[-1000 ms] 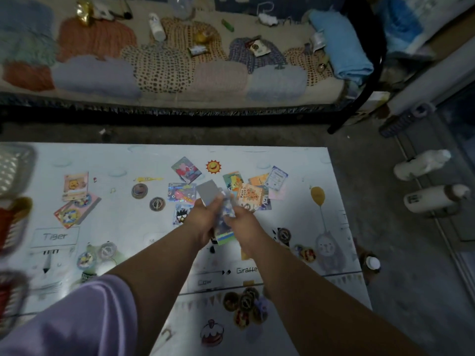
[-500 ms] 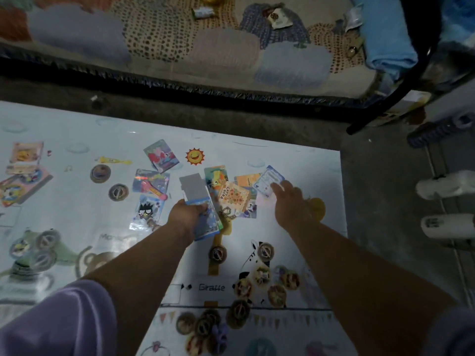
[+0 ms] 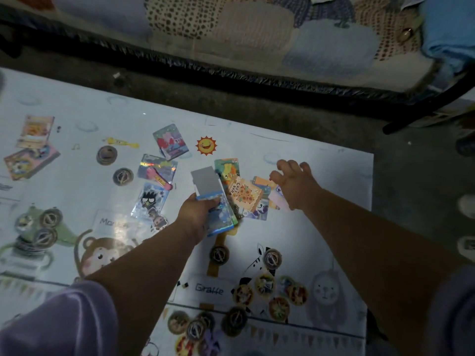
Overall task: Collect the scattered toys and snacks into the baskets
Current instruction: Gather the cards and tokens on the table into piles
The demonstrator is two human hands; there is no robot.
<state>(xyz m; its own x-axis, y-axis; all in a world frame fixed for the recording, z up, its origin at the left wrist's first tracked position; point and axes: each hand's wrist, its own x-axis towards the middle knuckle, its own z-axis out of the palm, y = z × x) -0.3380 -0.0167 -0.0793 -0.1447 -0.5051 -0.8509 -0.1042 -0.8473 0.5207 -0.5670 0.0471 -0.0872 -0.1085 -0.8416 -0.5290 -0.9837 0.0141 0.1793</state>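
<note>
Left hand [image 3: 196,218]: grips a stack of cards [image 3: 209,201] near the middle of the mat, thumb curled over the blue top face; a grey card back sticks out at the far end.
Right hand [image 3: 295,187]: fingers bent and a little apart, tips down at the right end of the card pile; whether they pinch a card is hidden under the palm.
Card pile [image 3: 244,195]: overlapping cards on the mat between the two hands, an orange capybara card on top, touching the held stack's right side.
Loose cards [image 3: 154,173]: three lie just left of the held stack, fanned toward the far edge; two more sit near the mat's left side, well apart from the hands.
Discs [image 3: 272,291]: a cluster lies near the right forearm, single ones are dotted left of and below the left hand, and another group sits at the left.
Mat [image 3: 334,181]: far edge runs slantwise beyond the cards, right edge just past the right hand – a strip of printed surface shows between hand and edge.
Floor [image 3: 257,104]: a dark band between the far edge and the black bed frame [image 3: 231,73].
Sleeve [image 3: 59,322]: lilac, at the lower left.
</note>
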